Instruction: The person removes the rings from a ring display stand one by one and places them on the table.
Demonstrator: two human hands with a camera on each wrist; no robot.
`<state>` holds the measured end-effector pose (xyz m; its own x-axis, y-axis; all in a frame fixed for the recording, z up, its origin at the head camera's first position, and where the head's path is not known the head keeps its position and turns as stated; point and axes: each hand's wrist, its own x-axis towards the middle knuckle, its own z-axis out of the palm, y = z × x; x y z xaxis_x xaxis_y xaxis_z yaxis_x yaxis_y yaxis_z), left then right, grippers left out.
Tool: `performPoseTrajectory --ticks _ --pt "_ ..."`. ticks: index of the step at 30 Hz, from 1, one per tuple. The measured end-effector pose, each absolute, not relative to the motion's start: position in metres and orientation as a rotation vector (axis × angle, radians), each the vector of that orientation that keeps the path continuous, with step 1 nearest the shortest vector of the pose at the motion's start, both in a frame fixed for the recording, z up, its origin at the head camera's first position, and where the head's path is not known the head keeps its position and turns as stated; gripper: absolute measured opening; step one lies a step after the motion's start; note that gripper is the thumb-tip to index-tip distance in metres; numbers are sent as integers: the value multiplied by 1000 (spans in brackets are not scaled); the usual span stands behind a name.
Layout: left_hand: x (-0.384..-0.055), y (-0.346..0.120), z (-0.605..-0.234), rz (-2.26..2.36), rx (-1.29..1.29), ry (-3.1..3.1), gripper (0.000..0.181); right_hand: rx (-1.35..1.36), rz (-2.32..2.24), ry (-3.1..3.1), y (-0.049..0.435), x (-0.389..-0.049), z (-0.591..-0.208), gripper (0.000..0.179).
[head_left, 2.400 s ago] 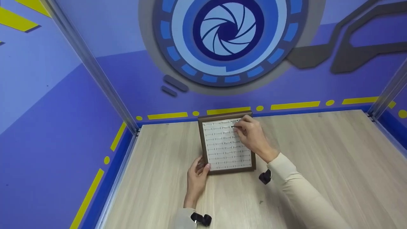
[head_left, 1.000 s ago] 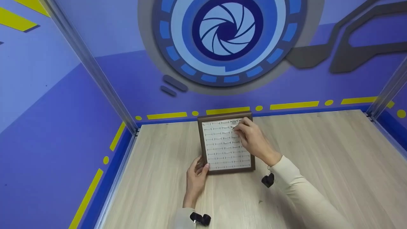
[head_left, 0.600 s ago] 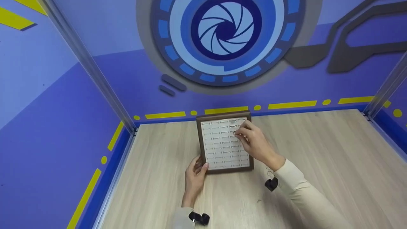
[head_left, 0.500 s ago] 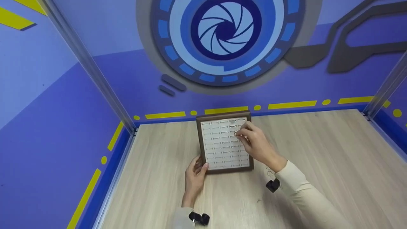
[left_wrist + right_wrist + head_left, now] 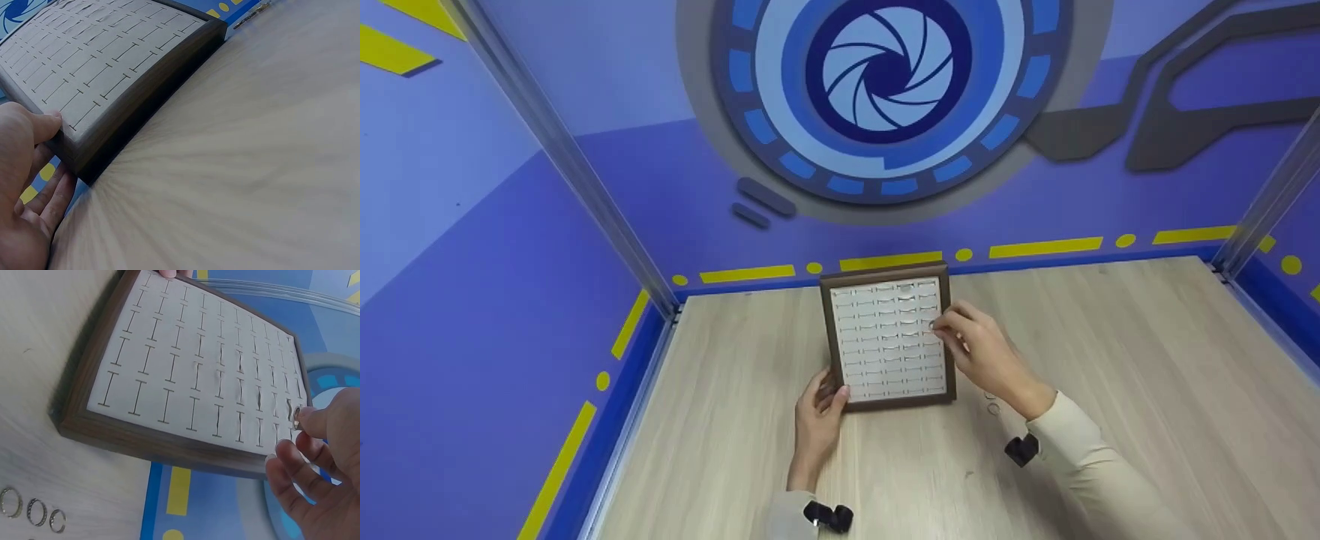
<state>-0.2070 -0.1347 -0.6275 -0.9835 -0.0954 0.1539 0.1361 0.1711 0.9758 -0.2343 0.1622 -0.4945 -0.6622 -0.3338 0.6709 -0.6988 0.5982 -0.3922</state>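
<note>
A ring display tray, brown wooden frame round a white slotted pad, stands tilted on the table in the head view. My left hand holds its lower left corner, thumb on the front and the other fingers behind, as the left wrist view also shows. My right hand pinches a small metal ring between thumb and forefinger, right at the tray's right side. In the right wrist view, the ring overlaps the pad's slots, and the slots near it gape wider than those at the far end.
Several loose rings lie on the wooden table to the right of the tray. A blue and purple printed wall rises behind the tray, with another wall on the left. A metal post marks their corner.
My right hand has moved down and to the right from the tray's upper slots, and a ring shows at its fingertips. Loose rings on the table have come into sight. The left hand keeps its hold.
</note>
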Motion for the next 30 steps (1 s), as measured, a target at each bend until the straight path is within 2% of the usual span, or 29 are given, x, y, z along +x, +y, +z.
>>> performPoseTrajectory --ticks 30 --pt "-206 -134 -626 -1919 -30 -2276 54 615 796 -2456 213 -209 -523 12"
